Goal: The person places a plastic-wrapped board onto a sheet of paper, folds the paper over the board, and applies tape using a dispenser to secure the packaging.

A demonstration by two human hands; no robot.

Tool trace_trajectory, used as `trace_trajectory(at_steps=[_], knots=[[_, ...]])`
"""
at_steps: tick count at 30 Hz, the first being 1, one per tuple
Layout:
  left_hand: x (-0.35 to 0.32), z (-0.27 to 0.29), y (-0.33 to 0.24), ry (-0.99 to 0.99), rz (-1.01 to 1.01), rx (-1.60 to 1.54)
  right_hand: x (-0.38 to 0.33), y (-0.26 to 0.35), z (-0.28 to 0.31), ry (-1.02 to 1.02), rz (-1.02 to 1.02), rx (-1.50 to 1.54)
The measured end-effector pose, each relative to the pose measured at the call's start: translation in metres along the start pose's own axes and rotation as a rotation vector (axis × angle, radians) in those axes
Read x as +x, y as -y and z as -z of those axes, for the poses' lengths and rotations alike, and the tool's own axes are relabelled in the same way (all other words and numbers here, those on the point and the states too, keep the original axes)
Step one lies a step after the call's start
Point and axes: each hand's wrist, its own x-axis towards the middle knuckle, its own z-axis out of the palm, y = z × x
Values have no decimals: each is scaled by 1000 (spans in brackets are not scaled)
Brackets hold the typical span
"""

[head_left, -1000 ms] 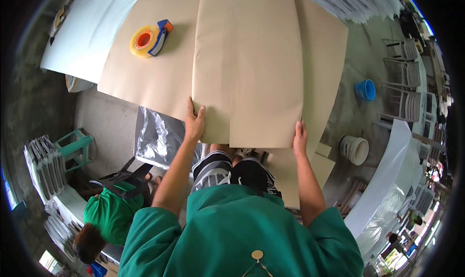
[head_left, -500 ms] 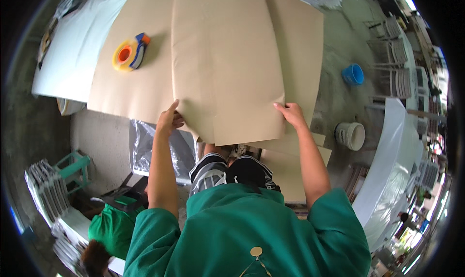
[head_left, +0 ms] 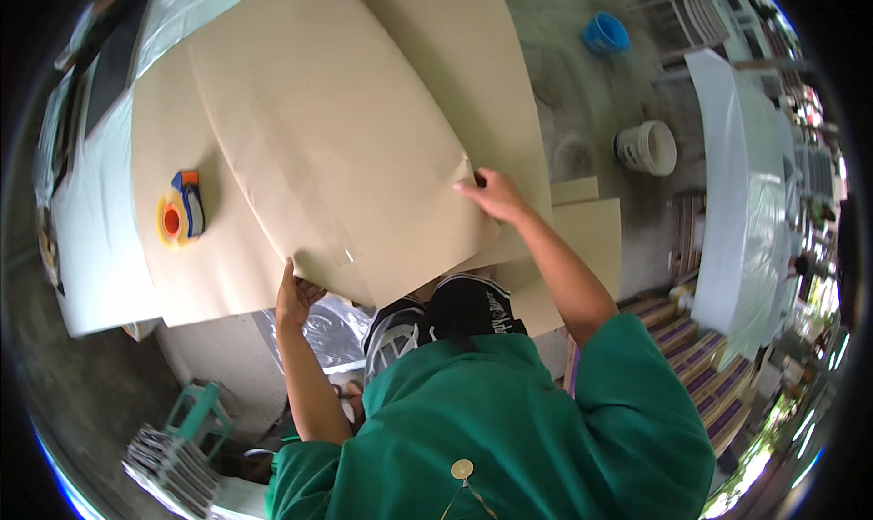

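Note:
A long brown kraft-paper package (head_left: 318,138), bulging and folded over along its sides, lies at an angle on a wider brown paper sheet (head_left: 473,74). My left hand (head_left: 296,297) grips its near left corner, thumb up along the edge and fingers curled beneath. At the near right edge, my right hand (head_left: 497,196) pinches the paper, thumb on top and fingers behind the fold. The near end hangs over my lap, and whatever is inside cannot be seen. A tape dispenser (head_left: 186,206) with a yellowish roll and a blue-and-orange head rests on the sheet to the left.
A blue bucket (head_left: 606,33) and a white bucket (head_left: 657,149) stand on the floor at the right. Beyond them is a long plastic-wrapped stack (head_left: 727,211). Brown boards (head_left: 589,256) lie beside my right arm. A green stool (head_left: 202,411) is at lower left.
The package has swung so its far end points left, with its near right edge lifted. Both hands have kept hold of it. The view has turned to the right, shifting everything else in the picture.

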Motion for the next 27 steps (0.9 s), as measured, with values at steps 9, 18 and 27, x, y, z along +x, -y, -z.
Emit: trace_trajectory(at_steps=[9, 18, 27], knots=[[-7, 12, -11, 14, 49, 117, -76, -22, -33, 261, -132, -78], [3, 17, -12, -24, 28, 158, -1, -1, -9, -1, -185, 354], [8, 3, 24, -6, -196, -23, -12, -25, -64, 27, -181, 1215]])
